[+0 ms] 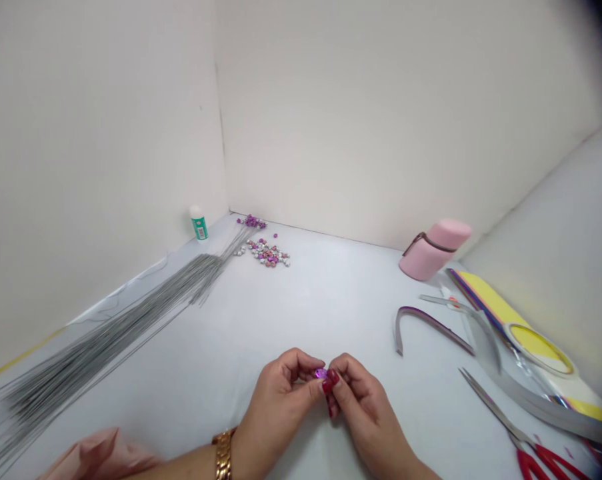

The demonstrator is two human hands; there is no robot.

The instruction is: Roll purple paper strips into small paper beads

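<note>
My left hand (277,407) and my right hand (359,415) meet low in the middle of the white table, their fingertips pinching a small shiny purple bead (321,374) between them. The fingers hide most of it. A gold link watch (224,453) circles my left wrist. Several thin grey wires (105,340) lie in a long bundle to the left of my hands. Beyond them, a scattered pile of pink, purple and white beads (267,254) sits on the table.
A small white-capped green glue bottle (199,224) stands in the far corner. To the right lie a pink container (433,250), grey paper strips (431,327), yellow paper (501,308), a tape roll (541,350) and red-handled scissors (541,460). White walls close the back and left.
</note>
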